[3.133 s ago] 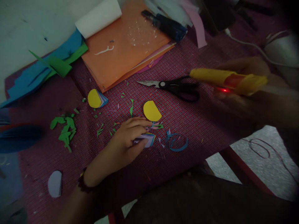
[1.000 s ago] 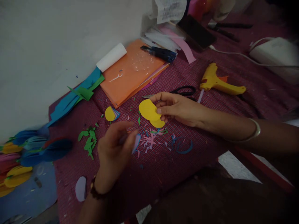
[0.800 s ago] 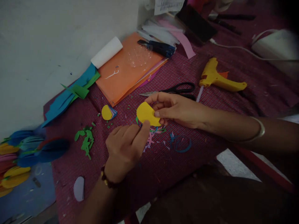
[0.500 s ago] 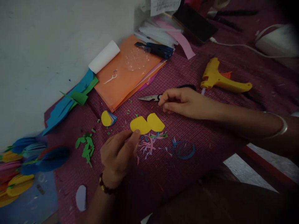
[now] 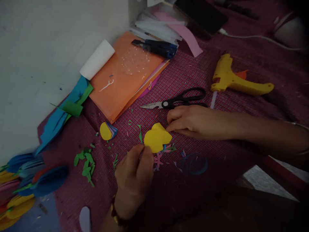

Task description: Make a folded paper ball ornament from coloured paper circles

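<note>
Two rounded yellow paper cutouts overlap just above the patterned cloth. Finger and thumb of my left hand pinch the lower left edge of one cutout. At the right edge of the other, my right hand has its fingers curled together, the tips against the paper. Black-handled scissors lie just beyond my right hand, out of its grasp. Under and around the cutouts are pink and green paper scraps. A small stack of rounded paper pieces, yellow on top, lies to the left.
A yellow glue gun rests at the right. Orange sheets lie at the back with a white roll beside them. Green paper leaves and colourful paper shapes are at the left. A phone trails a cable.
My right hand has come away from the scissors to the cutouts' right edge. The yellow cutouts, earlier side by side, now overlap more, and the view has shifted a little.
</note>
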Demonstrator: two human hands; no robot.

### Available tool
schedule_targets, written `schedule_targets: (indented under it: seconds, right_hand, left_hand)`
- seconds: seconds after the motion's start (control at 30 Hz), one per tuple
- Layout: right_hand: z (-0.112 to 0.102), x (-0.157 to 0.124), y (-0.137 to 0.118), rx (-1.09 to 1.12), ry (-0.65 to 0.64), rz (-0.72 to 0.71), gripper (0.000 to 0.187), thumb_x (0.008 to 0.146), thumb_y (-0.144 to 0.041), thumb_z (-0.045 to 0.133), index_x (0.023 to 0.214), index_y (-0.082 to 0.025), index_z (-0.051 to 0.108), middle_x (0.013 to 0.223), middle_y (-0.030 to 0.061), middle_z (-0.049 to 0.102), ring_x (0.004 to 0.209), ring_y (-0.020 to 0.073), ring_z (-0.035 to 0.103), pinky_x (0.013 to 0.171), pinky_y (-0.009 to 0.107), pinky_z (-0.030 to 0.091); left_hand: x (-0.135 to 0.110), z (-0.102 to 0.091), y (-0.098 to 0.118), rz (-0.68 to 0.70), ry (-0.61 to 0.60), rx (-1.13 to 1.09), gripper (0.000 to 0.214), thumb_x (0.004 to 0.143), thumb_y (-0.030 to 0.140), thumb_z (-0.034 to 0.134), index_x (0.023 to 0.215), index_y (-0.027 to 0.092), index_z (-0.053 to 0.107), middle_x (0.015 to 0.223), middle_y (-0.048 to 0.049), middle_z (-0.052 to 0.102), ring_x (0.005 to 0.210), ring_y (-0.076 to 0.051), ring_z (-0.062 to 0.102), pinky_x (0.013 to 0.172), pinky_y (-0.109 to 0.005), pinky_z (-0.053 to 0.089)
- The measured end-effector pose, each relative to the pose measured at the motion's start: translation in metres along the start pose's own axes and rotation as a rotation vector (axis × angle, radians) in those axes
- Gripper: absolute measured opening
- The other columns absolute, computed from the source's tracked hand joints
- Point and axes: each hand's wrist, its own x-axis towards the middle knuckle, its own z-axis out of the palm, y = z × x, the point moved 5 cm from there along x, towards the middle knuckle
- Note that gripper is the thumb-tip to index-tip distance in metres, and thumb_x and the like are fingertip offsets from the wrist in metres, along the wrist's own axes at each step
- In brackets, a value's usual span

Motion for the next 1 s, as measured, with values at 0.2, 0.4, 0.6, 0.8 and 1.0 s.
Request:
schedule_targets:
  seconds: [0.2, 0.4, 0.6, 0.8, 1.0]
  right_hand:
    - [-0.005, 0.000, -0.001, 0.150, 0.058, 0.043, 0.021, 0.092, -0.018, 0.048, 0.097, -0.016, 0.068, 0.091, 0.0052, 0.061, 0.083, 0.0142, 0.054, 0.076, 0.028, 0.041]
    - [-0.002, 0.002, -0.005, 0.658, 0.016, 0.265, 0.028, 0.094, -0.034, 0.047, 0.079, -0.015, 0.061, 0.068, -0.0011, 0.056, 0.060, 0.0088, 0.050, 0.053, 0.022, 0.036]
    - [0.013, 0.002, -0.008, 1.183, -0.100, 0.406, 0.019, 0.087, -0.031, 0.058, 0.075, -0.016, 0.054, 0.067, -0.0026, 0.058, 0.054, 0.0055, 0.050, 0.050, 0.017, 0.041]
    - [0.016, 0.000, -0.012, 1.172, -0.224, 0.355, 0.018, 0.089, -0.030, 0.054, 0.078, -0.015, 0.056, 0.066, -0.0031, 0.056, 0.054, 0.0057, 0.050, 0.051, 0.018, 0.042]
    - [-0.007, 0.000, 0.009, 0.394, 0.159, 0.286, 0.018, 0.091, -0.021, 0.047, 0.087, -0.016, 0.065, 0.077, 0.0010, 0.061, 0.071, 0.0119, 0.054, 0.066, 0.026, 0.042]
  left_hand:
    - [-0.001, -0.004, 0.002, 0.053, 0.047, -0.062, 0.026, 0.082, 0.005, 0.059, 0.104, 0.018, 0.059, 0.101, -0.0072, 0.064, 0.086, -0.016, 0.060, 0.073, -0.026, 0.048]
    - [0.010, -0.005, 0.014, 0.099, 0.046, -0.012, 0.017, 0.086, 0.009, 0.054, 0.099, 0.017, 0.060, 0.094, -0.0078, 0.065, 0.077, -0.015, 0.060, 0.066, -0.027, 0.050]
    - [0.006, -0.015, 0.019, 0.278, 0.201, -0.078, 0.034, 0.078, 0.008, 0.067, 0.112, 0.012, 0.061, 0.086, -0.0074, 0.067, 0.076, -0.016, 0.062, 0.068, -0.029, 0.053]
    - [0.016, -0.013, 0.017, 0.389, 0.069, -0.139, 0.023, 0.087, 0.006, 0.055, 0.107, 0.013, 0.062, 0.068, -0.0014, 0.060, 0.059, -0.012, 0.055, 0.053, -0.027, 0.044]
    - [0.015, -0.010, 0.013, 0.417, 0.087, -0.115, 0.019, 0.085, 0.003, 0.057, 0.103, 0.006, 0.061, 0.059, 0.0007, 0.052, 0.054, -0.012, 0.049, 0.050, -0.029, 0.037]
